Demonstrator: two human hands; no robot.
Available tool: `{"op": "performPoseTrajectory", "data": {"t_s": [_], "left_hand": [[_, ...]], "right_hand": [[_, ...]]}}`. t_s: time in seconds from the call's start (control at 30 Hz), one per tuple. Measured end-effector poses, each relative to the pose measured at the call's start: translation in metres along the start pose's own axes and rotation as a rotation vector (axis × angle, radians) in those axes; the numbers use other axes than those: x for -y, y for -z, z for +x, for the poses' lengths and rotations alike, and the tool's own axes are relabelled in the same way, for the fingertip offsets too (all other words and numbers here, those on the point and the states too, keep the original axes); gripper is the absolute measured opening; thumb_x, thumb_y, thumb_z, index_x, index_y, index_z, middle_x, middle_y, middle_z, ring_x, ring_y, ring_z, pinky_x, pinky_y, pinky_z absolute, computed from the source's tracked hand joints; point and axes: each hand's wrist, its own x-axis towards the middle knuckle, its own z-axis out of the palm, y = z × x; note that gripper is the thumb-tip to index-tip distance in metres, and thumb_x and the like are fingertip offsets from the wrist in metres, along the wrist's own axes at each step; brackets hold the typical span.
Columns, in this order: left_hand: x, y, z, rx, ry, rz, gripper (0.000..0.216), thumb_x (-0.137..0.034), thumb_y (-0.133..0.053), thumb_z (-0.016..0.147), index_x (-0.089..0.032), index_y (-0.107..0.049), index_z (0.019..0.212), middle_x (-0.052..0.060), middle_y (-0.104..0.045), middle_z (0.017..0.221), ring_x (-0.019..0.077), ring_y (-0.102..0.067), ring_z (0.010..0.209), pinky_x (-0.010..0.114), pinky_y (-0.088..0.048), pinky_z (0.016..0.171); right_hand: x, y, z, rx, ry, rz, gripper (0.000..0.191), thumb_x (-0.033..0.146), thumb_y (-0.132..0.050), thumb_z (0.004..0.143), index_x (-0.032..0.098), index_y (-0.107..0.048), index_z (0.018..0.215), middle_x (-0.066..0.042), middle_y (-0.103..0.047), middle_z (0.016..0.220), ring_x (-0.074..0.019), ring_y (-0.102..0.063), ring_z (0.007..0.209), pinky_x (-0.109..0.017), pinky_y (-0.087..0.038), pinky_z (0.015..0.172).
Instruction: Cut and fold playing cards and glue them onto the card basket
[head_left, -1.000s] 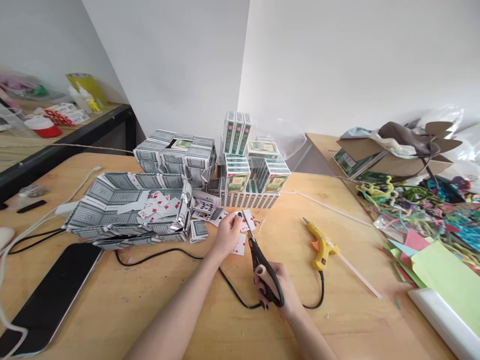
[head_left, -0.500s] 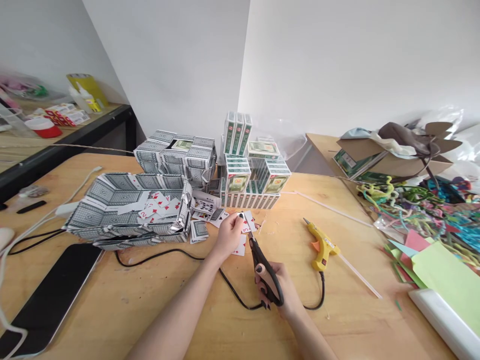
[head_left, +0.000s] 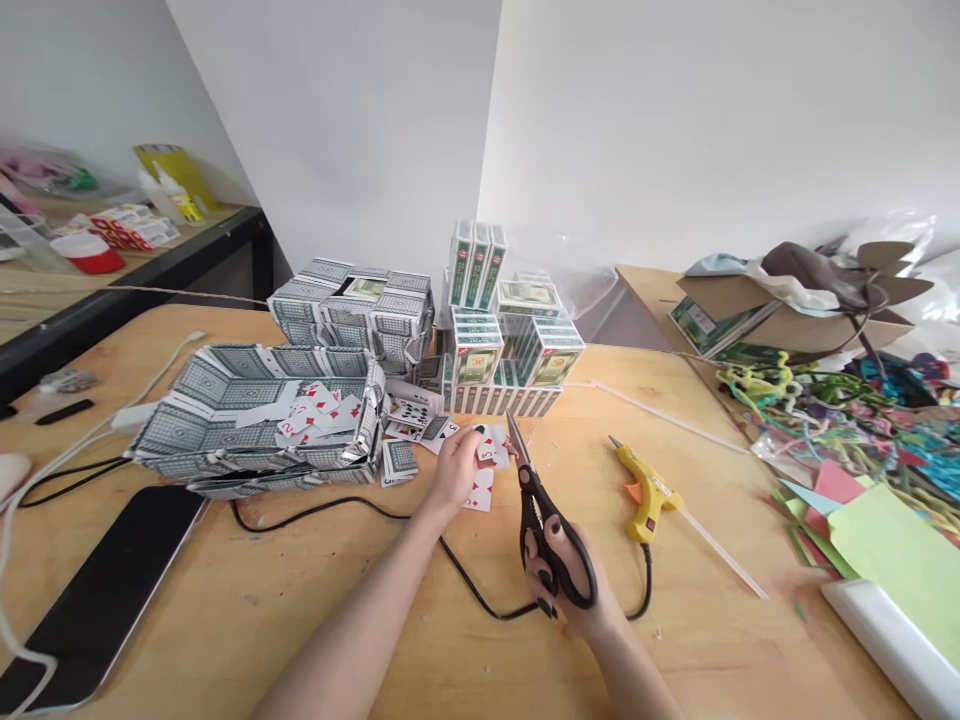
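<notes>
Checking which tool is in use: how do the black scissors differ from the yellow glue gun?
The scissors are black and gripped in the right hand; the glue gun is yellow and lies untouched on the table. The scissors' blades sit at the edge of the card pinched in the left hand; the glue gun is clear of it. Both point away from the person.

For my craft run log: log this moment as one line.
left hand: holds playing card | right hand: holds black scissors, tip beside card | yellow glue gun: lies on table, right of scissors
</notes>
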Motion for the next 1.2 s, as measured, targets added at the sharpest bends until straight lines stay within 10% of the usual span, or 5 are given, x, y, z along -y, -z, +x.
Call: {"op": "performPoseTrajectory", "data": {"t_s": [0.43,0.9,1.2], "left_hand": [[0.0,0.0,0.001,0.065,-0.113,0.242,0.03,-0.041,-0.045,0.079,-0.018,-0.041,0.059,-0.004,-0.043,0.046,0.0093,-0.046,0.042,0.022,-0.037,0.043],[-0.027,-0.011,-0.021,0.182,-0.736,1.01,0.026,-0.023,-0.029,0.087,-0.02,-0.028,0.061,0.001,-0.039,0.069,0.0144,-0.039,0.069,0.028,-0.033,0.065],[-0.108,0.018,-0.031,-0.232,-1.025,1.174,0.021,-0.027,-0.032,0.088,-0.019,-0.044,0.073,0.005,-0.042,0.086,0.0195,-0.039,0.086,0.037,-0.033,0.078]], "right_hand": [[0.001,0.005,0.008,-0.073,0.09,-0.027,0.04,0.054,-0.052,0.077,0.016,-0.05,0.065,0.006,-0.039,0.046,-0.0043,-0.034,0.032,-0.016,-0.025,0.029],[-0.004,0.019,0.026,0.01,0.278,-0.088,0.035,0.05,-0.052,0.079,0.016,-0.053,0.069,0.004,-0.042,0.049,-0.0072,-0.041,0.034,-0.02,-0.03,0.032],[-0.003,0.019,0.027,0.004,0.286,-0.115,0.037,0.05,-0.049,0.081,0.015,-0.055,0.069,0.004,-0.042,0.05,-0.008,-0.043,0.036,-0.021,-0.031,0.034]]}}
